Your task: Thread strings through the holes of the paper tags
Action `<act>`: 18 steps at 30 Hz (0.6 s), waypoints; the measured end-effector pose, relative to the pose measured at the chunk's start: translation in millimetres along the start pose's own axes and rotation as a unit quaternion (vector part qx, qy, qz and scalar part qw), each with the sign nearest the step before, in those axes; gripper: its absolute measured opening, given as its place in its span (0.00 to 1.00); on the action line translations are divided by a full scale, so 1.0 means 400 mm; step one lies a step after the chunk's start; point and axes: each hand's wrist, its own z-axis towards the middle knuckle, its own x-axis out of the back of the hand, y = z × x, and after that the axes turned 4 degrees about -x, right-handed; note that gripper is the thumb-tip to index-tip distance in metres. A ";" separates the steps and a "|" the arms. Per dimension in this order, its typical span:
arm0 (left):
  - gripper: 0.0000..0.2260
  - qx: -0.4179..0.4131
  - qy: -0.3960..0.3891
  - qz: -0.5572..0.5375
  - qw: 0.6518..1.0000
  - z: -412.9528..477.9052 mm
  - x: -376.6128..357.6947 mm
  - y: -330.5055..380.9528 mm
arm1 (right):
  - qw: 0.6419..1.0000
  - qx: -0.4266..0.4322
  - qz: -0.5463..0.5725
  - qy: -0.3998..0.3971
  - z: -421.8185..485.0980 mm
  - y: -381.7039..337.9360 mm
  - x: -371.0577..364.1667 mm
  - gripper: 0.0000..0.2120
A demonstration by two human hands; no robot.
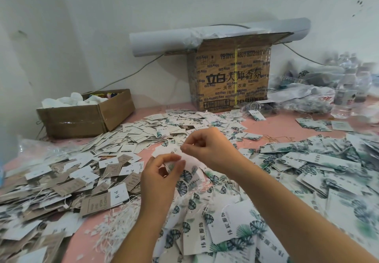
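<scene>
Head view, lower centre of the frame: loose white strings (121,221) heaped on the pink table (90,224), beside overlapping leaf-print tags (231,221), several with cords apparently attached already. Lower left: a heap of grey and white tags (61,184) with strings trailing among them, so probably a finished share.

Centre of the frame: left hand (162,174) with thumb and fingers closed on the lower edge of one white tag (170,152), held just above the piles. Just right and above: right hand (205,147), fingertips pinched together at the tag's right end, seemingly on a string end too fine to make out. Hole not discernible; whether the string has passed through, impossible to tell.

Upper centre: a wide spread of small tags (164,125), mostly without visible strings, so likely much left to do. Upper left: an open small box (86,117). Top centre: a printed carton (231,78) against the wall.
</scene>
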 end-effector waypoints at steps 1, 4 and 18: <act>0.04 -0.001 0.001 0.010 1.000 0.000 -0.001 -0.004 | 1.000 0.007 -0.007 0.012 0.001 0.000 0.004 0.07; 0.12 -0.003 0.016 0.004 1.000 -0.002 -0.005 -0.007 | 0.998 0.016 -0.039 0.036 0.001 0.000 0.014 0.05; 0.22 0.003 -0.054 -0.109 0.993 -0.009 -0.015 0.025 | 0.985 0.040 -0.152 0.072 -0.005 -0.006 0.018 0.05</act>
